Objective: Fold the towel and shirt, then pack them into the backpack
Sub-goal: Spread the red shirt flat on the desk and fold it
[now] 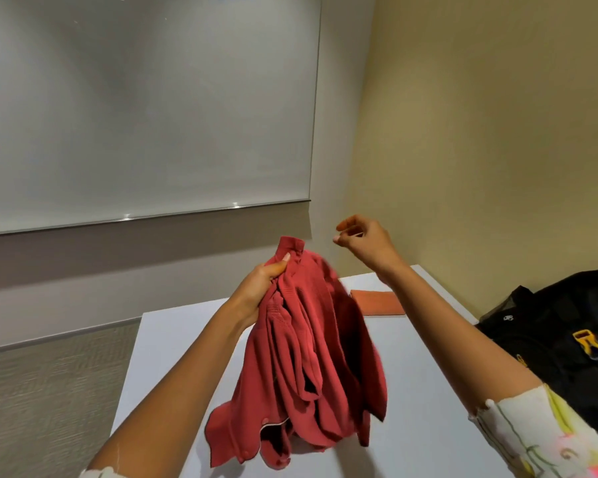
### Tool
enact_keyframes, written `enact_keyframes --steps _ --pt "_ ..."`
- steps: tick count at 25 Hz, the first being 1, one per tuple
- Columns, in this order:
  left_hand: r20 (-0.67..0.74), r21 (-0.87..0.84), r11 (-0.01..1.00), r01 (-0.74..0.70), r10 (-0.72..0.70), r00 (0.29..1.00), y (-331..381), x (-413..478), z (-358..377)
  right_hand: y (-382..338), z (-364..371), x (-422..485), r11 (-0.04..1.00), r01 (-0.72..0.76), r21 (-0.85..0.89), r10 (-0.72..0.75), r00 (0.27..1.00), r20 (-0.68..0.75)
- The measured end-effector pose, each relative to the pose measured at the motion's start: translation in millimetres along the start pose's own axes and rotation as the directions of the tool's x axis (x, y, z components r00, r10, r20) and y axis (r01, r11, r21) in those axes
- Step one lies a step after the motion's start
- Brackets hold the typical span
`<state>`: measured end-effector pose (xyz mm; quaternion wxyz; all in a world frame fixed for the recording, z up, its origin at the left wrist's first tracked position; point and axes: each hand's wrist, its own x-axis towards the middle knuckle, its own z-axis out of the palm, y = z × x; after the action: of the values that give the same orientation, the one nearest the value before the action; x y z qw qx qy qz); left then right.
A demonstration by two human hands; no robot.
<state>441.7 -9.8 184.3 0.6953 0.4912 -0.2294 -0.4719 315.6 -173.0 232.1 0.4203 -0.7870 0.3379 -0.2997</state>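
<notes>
A red shirt (pixel 304 360) hangs bunched above the white table (pixel 428 391), its lower folds touching the tabletop. My left hand (pixel 261 288) grips it near the collar. Up and to the right of the collar, my right hand (pixel 363 241) is raised with fingers loosely curled and nothing in it. An orange towel (pixel 378 302) lies folded flat at the far side of the table, partly hidden behind the shirt and my right forearm. The black backpack (pixel 567 339) with a yellow buckle sits at the table's right edge.
A whiteboard (pixel 145 108) hangs on the wall behind the table. Beige wall stands to the right. Grey carpet (pixel 49 391) lies left of the table's left edge.
</notes>
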Motion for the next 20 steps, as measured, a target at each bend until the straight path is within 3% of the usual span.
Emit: enact_keyframes --steps 3,5,11,15,20 --pt "0.002 -0.078 0.995 0.061 -0.061 0.998 -7.5 3.3 -1.6 -2.6 15.9 -27.4 0.99 -0.05 0.134 -0.003 0.93 0.368" --pt "0.025 -0.065 0.994 0.088 -0.087 0.996 -10.4 5.6 -4.5 4.7 28.2 -35.8 0.978 -0.086 0.188 -0.012 0.885 0.465" --pt "-0.03 0.002 0.993 0.115 -0.114 0.993 -9.8 16.8 -15.9 13.1 46.1 -37.9 0.867 -0.032 0.498 -0.096 0.969 0.229" --pt "-0.083 0.14 0.99 0.03 -0.019 0.996 -11.1 22.6 -19.1 19.4 53.7 -34.0 0.79 -0.081 0.607 -0.139 0.942 0.306" --pt "0.022 0.05 0.996 0.069 -0.07 0.997 -15.1 17.9 -21.4 17.9 56.3 -29.9 0.796 -0.06 0.603 -0.134 0.953 0.272"
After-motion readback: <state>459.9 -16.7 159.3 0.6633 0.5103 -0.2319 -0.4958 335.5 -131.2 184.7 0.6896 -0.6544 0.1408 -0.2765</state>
